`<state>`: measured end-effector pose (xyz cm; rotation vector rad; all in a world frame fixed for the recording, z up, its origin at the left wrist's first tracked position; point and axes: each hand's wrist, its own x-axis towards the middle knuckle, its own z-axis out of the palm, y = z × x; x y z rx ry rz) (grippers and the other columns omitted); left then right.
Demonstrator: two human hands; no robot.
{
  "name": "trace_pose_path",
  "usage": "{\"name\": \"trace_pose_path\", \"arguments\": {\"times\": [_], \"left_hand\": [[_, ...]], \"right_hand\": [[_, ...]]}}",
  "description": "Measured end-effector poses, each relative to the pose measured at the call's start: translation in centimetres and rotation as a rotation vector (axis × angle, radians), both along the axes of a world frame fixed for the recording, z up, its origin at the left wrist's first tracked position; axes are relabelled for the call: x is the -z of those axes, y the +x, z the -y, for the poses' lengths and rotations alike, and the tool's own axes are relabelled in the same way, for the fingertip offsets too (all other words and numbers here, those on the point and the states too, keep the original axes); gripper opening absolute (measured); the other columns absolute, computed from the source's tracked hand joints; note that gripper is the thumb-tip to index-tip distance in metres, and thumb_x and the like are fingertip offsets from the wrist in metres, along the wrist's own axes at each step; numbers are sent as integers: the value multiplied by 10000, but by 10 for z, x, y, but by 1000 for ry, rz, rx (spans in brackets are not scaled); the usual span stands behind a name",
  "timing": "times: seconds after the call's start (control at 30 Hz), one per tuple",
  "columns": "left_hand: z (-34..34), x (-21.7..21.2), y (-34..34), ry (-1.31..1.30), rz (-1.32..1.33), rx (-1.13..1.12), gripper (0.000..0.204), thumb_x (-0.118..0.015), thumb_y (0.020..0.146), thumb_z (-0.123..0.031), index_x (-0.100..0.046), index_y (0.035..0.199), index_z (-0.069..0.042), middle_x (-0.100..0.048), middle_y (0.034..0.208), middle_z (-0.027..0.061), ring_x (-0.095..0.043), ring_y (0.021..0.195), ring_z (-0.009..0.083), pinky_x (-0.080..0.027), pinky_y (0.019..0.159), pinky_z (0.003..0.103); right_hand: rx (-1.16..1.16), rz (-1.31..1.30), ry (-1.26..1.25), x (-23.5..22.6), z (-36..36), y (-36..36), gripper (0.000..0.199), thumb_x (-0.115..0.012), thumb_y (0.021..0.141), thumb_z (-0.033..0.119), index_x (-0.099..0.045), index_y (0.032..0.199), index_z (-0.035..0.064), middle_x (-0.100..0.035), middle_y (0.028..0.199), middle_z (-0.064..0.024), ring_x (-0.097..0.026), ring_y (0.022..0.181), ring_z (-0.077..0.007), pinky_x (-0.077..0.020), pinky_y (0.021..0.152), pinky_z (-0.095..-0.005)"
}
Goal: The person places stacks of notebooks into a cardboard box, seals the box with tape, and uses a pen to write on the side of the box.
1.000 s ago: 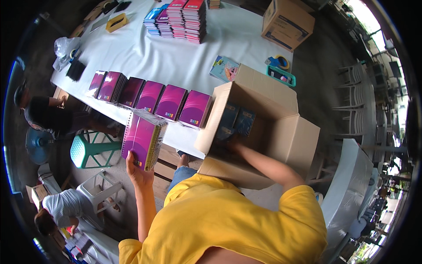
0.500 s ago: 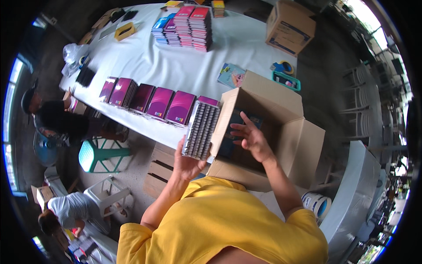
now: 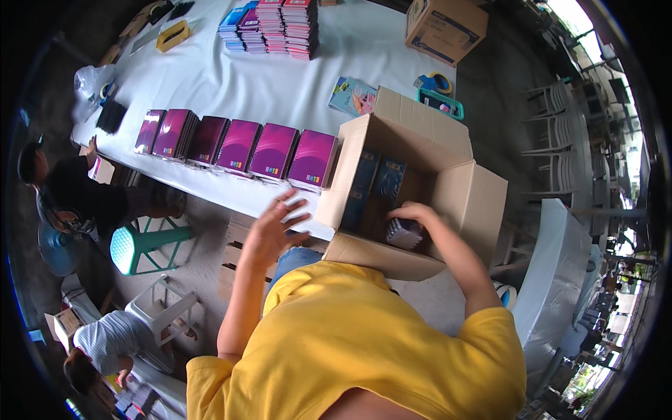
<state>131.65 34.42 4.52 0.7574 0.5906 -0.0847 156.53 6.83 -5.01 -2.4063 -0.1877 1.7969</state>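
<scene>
Notebook bundle (image 3: 404, 236) is inside the open cardboard box (image 3: 484, 210), close to the box's near edge, with its spiral bindings partly visible. The right hand (image 3: 414, 213) grasps this bundle, the fingers bent over it. The left hand (image 3: 267, 234) is free and open, its fingers spread in the air near the box's left near corner. Dark blue packs (image 3: 389, 178) are by the box's left wall. Purple notebooks (image 3: 238, 148) form a row along the near edge of the table (image 3: 203, 84).

Notebook pack (image 3: 404, 236) partly hidden by right fingers (image 3: 402, 211).
</scene>
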Motion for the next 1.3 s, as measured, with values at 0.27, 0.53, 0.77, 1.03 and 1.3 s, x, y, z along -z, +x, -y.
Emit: {"name": "trace_pose_path", "arguments": {"times": [0.27, 0.53, 0.77, 1.03, 1.3], "left_hand": [[-41, 5, -65, 148, -32, -352, 527, -545, 933, -408, -424, 1386, -168, -523, 1280, 44, -539, 1121, 189, -437, 947, 425], [-28, 33, -87, 72, -195, -426, 482, -578, 920, -367, -460, 1339, -160, -541, 1233, 43, -553, 1073, 191, -465, 914, 431], [-56, 77, -35, 111, -349, -537, 658, -672, 873, -308, -350, 1410, -109, -405, 1348, 93, -434, 1211, 263, -436, 962, 484], [-82, 154, 65, 30, -506, -522, 1166, -803, 648, -612, -235, 1479, -22, -87, 1555, 213, -182, 1400, 400, -367, 1035, 521], [-94, 182, 69, -54, -428, -526, 770, -724, 805, -515, -459, 1321, -8, -449, 1341, 139, -411, 1245, 363, -435, 972, 460]], "right_hand": [[248, 563, 251, 193, 49, -49, 998, -809, 613, 593, -472, 1353, 14, -530, 1340, -199, -539, 1206, -331, -442, 1021, -428], [359, -124, 11, 154, 57, -11, 839, -836, 691, 454, -523, 1303, -27, -566, 1291, -213, -584, 1123, -317, -503, 897, -460], [803, 104, 1013, -73, -93, -24, 299, -685, 878, 261, -632, 1092, 60, -637, 917, -52, -608, 749, -121, -512, 685, -271], [1197, 150, 862, -4, -222, -55, 811, -769, 760, 143, -271, 1320, -167, -521, 1210, -284, -632, 973, -293, -562, 764, -396], [452, 700, 412, 24, -228, -83, 882, -837, 664, 252, -372, 1283, -170, -579, 1182, -282, -557, 1141, -374, -466, 960, -411]]}}
